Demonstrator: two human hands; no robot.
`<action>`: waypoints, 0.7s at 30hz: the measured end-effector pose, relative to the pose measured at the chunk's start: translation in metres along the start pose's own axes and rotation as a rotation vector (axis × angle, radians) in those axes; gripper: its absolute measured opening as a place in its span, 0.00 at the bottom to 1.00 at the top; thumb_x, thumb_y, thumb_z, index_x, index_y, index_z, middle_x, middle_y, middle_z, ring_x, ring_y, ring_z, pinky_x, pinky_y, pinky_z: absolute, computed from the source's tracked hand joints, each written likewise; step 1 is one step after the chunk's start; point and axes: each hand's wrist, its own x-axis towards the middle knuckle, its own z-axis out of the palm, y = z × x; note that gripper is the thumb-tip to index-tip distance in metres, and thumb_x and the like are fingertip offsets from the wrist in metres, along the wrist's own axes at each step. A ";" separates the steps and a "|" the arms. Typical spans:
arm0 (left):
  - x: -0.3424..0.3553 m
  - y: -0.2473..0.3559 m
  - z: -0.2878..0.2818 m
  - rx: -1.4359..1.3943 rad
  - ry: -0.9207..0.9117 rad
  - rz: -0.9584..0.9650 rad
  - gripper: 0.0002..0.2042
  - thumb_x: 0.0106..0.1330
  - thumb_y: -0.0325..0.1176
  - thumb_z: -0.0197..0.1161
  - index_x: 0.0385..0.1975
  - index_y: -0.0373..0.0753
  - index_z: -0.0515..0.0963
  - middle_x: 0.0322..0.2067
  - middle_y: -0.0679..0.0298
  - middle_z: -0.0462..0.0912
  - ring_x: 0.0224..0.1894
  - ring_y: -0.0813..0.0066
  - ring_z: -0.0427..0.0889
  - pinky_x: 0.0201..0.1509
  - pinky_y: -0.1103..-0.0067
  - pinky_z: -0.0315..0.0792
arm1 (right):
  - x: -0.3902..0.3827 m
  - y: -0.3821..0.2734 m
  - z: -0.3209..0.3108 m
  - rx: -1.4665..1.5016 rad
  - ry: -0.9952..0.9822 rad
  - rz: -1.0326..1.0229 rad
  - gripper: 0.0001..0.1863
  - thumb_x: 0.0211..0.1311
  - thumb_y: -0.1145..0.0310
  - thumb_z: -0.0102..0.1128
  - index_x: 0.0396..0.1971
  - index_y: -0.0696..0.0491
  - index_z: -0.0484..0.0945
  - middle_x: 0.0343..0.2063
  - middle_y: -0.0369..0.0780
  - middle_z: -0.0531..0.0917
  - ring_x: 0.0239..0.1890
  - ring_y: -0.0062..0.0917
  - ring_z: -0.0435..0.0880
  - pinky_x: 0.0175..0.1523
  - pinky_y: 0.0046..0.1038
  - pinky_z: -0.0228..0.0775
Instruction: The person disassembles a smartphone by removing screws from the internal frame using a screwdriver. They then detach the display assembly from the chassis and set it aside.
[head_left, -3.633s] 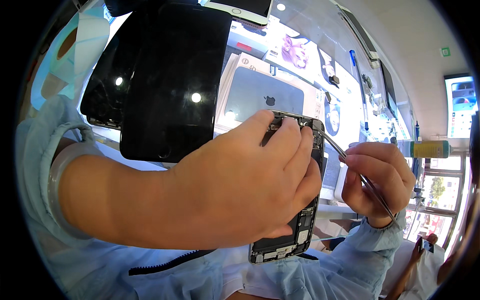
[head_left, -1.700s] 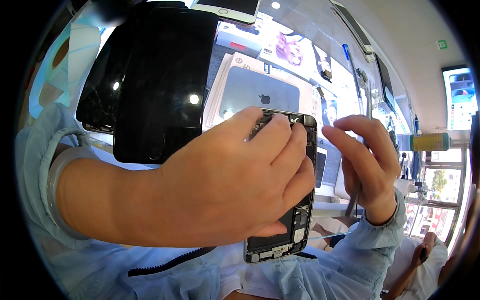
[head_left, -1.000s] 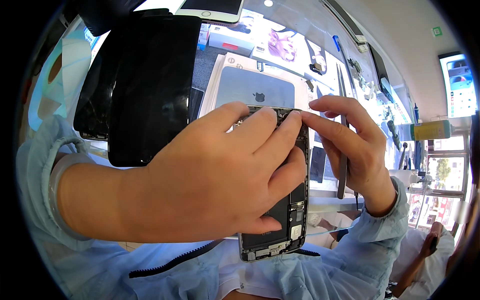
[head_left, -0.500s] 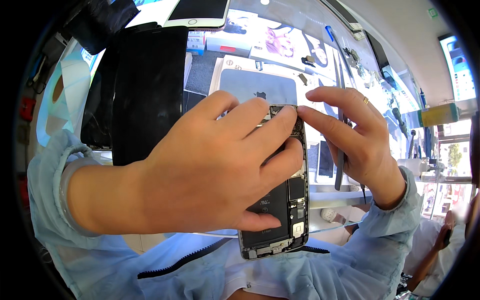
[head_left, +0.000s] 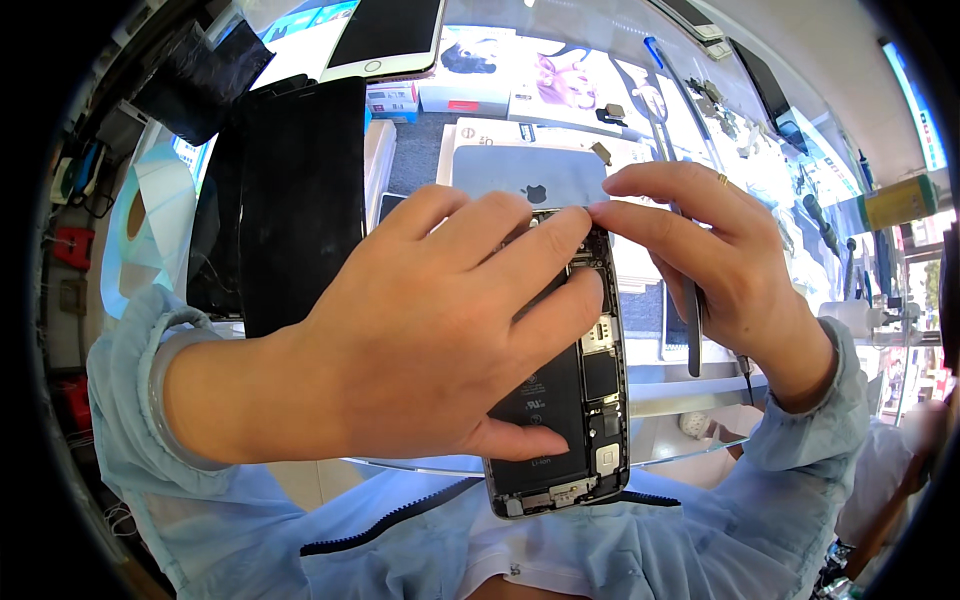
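Observation:
My left hand wraps over an opened smartphone, its thumb resting on the black battery. The phone's inner boards and metal brackets show along its right side; its upper left part is hidden under my fingers. At the phone's top right corner, the fingertips of my right hand meet my left index fingertip. Any small part between those fingertips cannot be made out. Dark tweezers are tucked in my right hand, lying across the palm with their far end pointing away.
A white phone box with a blue-grey picture lies just beyond the phone. Black screen panels stand at the left beside a tape roll. A white-framed phone lies at the back. Small parts and a blue-tipped tool rest on the glass counter.
My view has shifted slightly, so the scene sits a little differently. Both hands keep nearly the same grip at the phone's top corner; my right fingers have closed in a little.

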 end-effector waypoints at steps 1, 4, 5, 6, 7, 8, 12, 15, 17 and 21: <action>0.000 0.000 0.000 -0.018 0.000 -0.003 0.36 0.43 0.62 0.68 0.42 0.35 0.75 0.53 0.51 0.73 0.48 0.54 0.74 0.50 0.66 0.66 | 0.000 0.000 0.000 0.007 -0.005 0.006 0.19 0.44 0.86 0.60 0.40 0.56 0.81 0.42 0.45 0.81 0.37 0.37 0.83 0.37 0.29 0.76; 0.001 -0.001 -0.002 -0.070 0.005 -0.016 0.37 0.40 0.59 0.71 0.43 0.33 0.74 0.53 0.51 0.73 0.49 0.54 0.73 0.52 0.67 0.66 | 0.000 -0.001 -0.001 0.006 -0.029 0.017 0.19 0.43 0.85 0.60 0.40 0.56 0.81 0.42 0.45 0.81 0.37 0.37 0.83 0.37 0.31 0.76; 0.001 -0.001 -0.003 -0.085 0.007 -0.023 0.37 0.40 0.58 0.72 0.43 0.33 0.74 0.53 0.51 0.73 0.49 0.54 0.73 0.53 0.66 0.65 | 0.001 -0.001 -0.002 -0.003 -0.033 0.007 0.20 0.43 0.85 0.60 0.40 0.56 0.81 0.42 0.45 0.81 0.37 0.37 0.83 0.36 0.31 0.76; 0.001 -0.001 -0.003 -0.100 0.011 -0.031 0.38 0.39 0.58 0.72 0.43 0.32 0.74 0.53 0.51 0.73 0.49 0.53 0.72 0.53 0.66 0.65 | 0.001 -0.001 -0.003 -0.013 -0.037 -0.005 0.20 0.42 0.84 0.60 0.40 0.56 0.81 0.42 0.45 0.81 0.36 0.37 0.83 0.36 0.32 0.76; 0.001 -0.001 -0.003 -0.111 0.007 -0.035 0.38 0.39 0.57 0.73 0.44 0.32 0.74 0.54 0.50 0.73 0.49 0.53 0.72 0.53 0.66 0.65 | 0.001 -0.001 -0.004 -0.023 -0.042 -0.017 0.20 0.42 0.84 0.60 0.40 0.56 0.81 0.42 0.45 0.81 0.36 0.37 0.83 0.35 0.32 0.75; 0.001 0.000 -0.003 -0.122 0.004 -0.039 0.38 0.39 0.57 0.73 0.44 0.32 0.73 0.54 0.50 0.73 0.49 0.53 0.72 0.53 0.66 0.65 | 0.001 -0.002 -0.004 -0.041 -0.050 -0.023 0.20 0.41 0.83 0.60 0.40 0.55 0.81 0.42 0.45 0.81 0.36 0.37 0.82 0.35 0.32 0.75; 0.001 0.003 -0.005 -0.098 -0.031 -0.044 0.37 0.39 0.56 0.74 0.43 0.31 0.73 0.55 0.49 0.72 0.49 0.52 0.73 0.53 0.65 0.66 | 0.000 -0.005 -0.003 -0.094 -0.037 -0.026 0.20 0.41 0.82 0.61 0.40 0.55 0.80 0.43 0.44 0.81 0.35 0.36 0.82 0.36 0.31 0.74; -0.001 0.001 -0.004 -0.071 0.022 -0.008 0.38 0.38 0.57 0.74 0.44 0.31 0.73 0.56 0.48 0.72 0.49 0.52 0.73 0.52 0.65 0.67 | 0.002 -0.005 -0.007 -0.080 -0.002 -0.024 0.19 0.41 0.82 0.60 0.39 0.55 0.80 0.43 0.44 0.80 0.36 0.37 0.82 0.37 0.30 0.74; -0.002 0.000 -0.003 -0.094 0.045 -0.021 0.39 0.38 0.57 0.74 0.44 0.32 0.72 0.56 0.48 0.73 0.48 0.51 0.74 0.52 0.65 0.68 | 0.003 -0.005 -0.005 -0.049 0.009 -0.027 0.18 0.41 0.81 0.60 0.38 0.56 0.80 0.42 0.43 0.80 0.37 0.37 0.82 0.38 0.31 0.74; 0.000 -0.002 -0.004 -0.179 0.071 -0.044 0.39 0.37 0.56 0.75 0.44 0.33 0.71 0.54 0.49 0.74 0.48 0.50 0.76 0.52 0.66 0.69 | 0.002 -0.006 -0.001 0.028 -0.007 0.008 0.17 0.41 0.81 0.59 0.36 0.56 0.79 0.41 0.42 0.79 0.39 0.37 0.81 0.39 0.32 0.74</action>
